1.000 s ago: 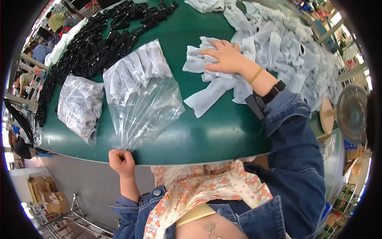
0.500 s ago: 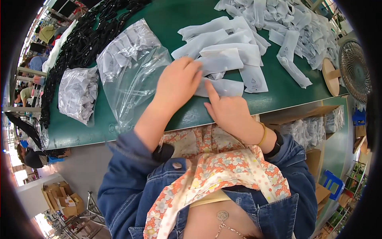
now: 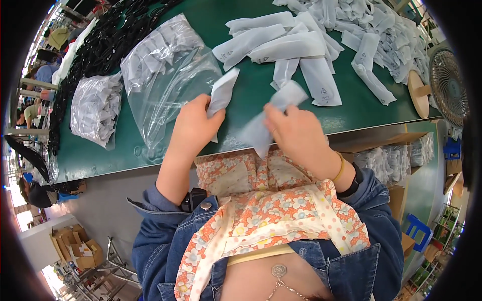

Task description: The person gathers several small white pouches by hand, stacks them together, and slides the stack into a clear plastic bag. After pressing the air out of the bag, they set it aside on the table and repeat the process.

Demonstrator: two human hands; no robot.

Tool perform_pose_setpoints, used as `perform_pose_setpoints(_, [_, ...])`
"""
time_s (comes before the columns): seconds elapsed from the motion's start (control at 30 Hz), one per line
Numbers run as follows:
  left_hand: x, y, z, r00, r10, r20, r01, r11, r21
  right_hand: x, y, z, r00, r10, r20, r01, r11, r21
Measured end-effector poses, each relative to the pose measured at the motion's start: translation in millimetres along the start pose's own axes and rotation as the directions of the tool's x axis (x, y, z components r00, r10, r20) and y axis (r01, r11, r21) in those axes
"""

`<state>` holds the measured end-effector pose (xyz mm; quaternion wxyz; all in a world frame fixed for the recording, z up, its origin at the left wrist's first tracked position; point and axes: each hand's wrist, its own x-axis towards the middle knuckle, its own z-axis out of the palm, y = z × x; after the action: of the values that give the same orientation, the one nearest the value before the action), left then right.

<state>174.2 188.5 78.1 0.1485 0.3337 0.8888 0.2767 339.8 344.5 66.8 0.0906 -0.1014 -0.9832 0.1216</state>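
Note:
My left hand [image 3: 193, 123] is closed around a translucent white plastic pouch [image 3: 224, 90], held upright above the table's near edge. In my right hand [image 3: 298, 130] another such pouch is pinched, blurred by motion and tilted. Beyond my hands lies a loose pile of the same flat pouches [image 3: 288, 46], some with small printed marks. Next to my left hand a large clear plastic bag [image 3: 173, 100] lies on the table, its far end filled with packed pouches [image 3: 158, 52]. What the pouches contain cannot be made out.
Farther left sits a full bag of pouches [image 3: 95, 110], beside a long heap of black cords [image 3: 95, 55]. A big mound of pouches [image 3: 386, 37] covers the far right of the green table [image 3: 241, 138]. A small fan [image 3: 448, 90] stands at the right edge.
My hands have drawn apart and back from the pile. Each now holds a pouch lifted off the table, the left upright, the right moving.

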Motion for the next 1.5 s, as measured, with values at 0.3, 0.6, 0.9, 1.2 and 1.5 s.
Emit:
perform_pose_setpoints(0.3, [-9, -2, 8, 0.998, -0.057, 0.035, 0.063, 0.978, -0.198, 54, -7, 24, 0.998, 0.048, -0.046, -0.017, 0.853, 0.522])
perform_pose_setpoints(0.6, [-14, 5, 42, 0.924, 0.246, -0.292, -0.305, 0.936, -0.175, 65, -11, 18, 0.974, 0.140, 0.181, -0.228, 0.519, 0.824])
perform_pose_setpoints(0.9, [-11, 25, 34, 0.975, 0.128, -0.183, -0.158, 0.974, -0.160, 97, 46, 8, 0.951, 0.199, -0.235, -0.083, 0.901, 0.425])
perform_pose_setpoints(1.2, [-13, 28, 34, 0.977, 0.125, -0.170, -0.149, 0.980, -0.132, 76, 62, -4, 0.963, 0.266, -0.043, -0.269, 0.958, -0.099])
perform_pose_setpoints(1.5, [-16, 34, 32, 0.969, 0.109, -0.221, -0.145, 0.977, -0.154, 53, 19, 3, 0.972, 0.208, -0.107, -0.139, 0.882, 0.451])
